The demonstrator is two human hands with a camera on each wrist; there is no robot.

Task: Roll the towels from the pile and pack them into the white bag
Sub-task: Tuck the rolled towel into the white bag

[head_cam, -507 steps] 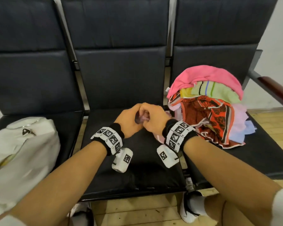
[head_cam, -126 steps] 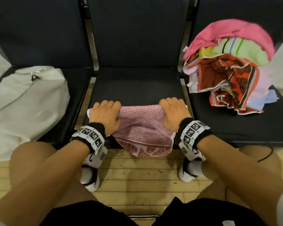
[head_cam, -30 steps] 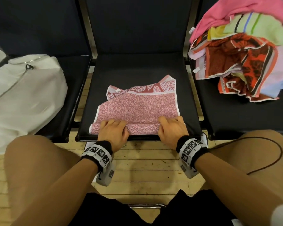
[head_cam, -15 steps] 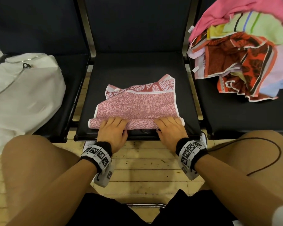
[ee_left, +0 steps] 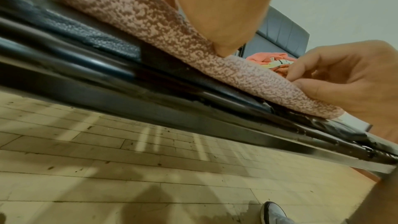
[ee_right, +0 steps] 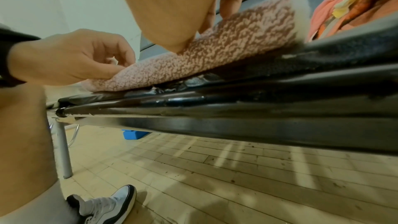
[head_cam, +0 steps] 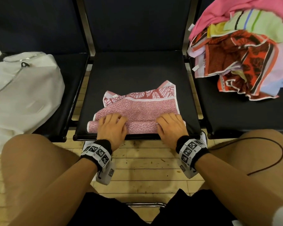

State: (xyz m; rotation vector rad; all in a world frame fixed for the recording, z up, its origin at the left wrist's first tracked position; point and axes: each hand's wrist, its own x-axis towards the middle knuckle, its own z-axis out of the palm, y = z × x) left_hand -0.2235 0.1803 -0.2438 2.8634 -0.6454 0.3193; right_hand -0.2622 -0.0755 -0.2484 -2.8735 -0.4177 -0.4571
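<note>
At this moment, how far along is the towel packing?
Done: only the near edge of the pink patterned terry towel is rolled. In hand: left hand and right hand grip that roll. Left: finish it, bag it in the white fabric bag, then the colourful towel pile.

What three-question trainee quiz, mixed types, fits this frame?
1. True or false: the bag sits on the seat left of the pink towel.
2. Which hands grip the towel's rolled edge? A left hand only; B right hand only; C both.
3. Fill in: the pile lies on the ___ seat.

Key: 1 true; 2 C; 3 right.
</note>
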